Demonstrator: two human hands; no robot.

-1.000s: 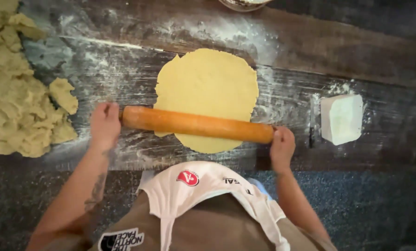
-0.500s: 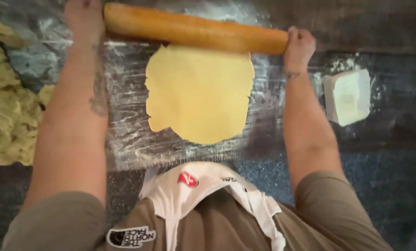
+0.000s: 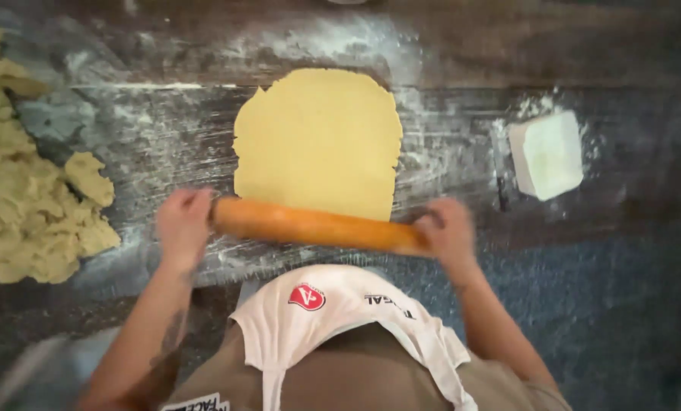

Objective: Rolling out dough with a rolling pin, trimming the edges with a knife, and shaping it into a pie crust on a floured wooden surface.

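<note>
Rolling pin [image 3: 314, 226] sits across the near edge of the dough sheet [image 3: 317, 141], lying roughly along the 9-to-3 line with its right end tipped a bit toward 4 o'clock. It's wooden, orange-brown, and covers the bottom edge of the dough. The left hand [image 3: 182, 224] is pressed on the pin's 9 o'clock end, the right hand [image 3: 448, 232] on its 3 o'clock end. Both are blurry, so I honestly can't tell if the fingers are curled round the ends or if the palms are just lying flat on them.

The dough sheet is pale yellow, rolled thin, kind of a rounded rectangle stretching away toward 12 o'clock from the pin.

Around it, the counter [image 3: 629, 91] is dark and streaky, dusted white with flour, thickest around the dough and up at 12. Off at 3 o'clock from the dough, well apart from it, there's a white square block [image 3: 547, 154] sitting in its own flour patch. Over at 9 o'clock is a big lumpy pile of crumbly dough [image 3: 28, 198] running off the picture's edge. At 6 o'clock, right below the pin, you see the person's white apron [image 3: 340, 312] over a tan shirt.
</note>
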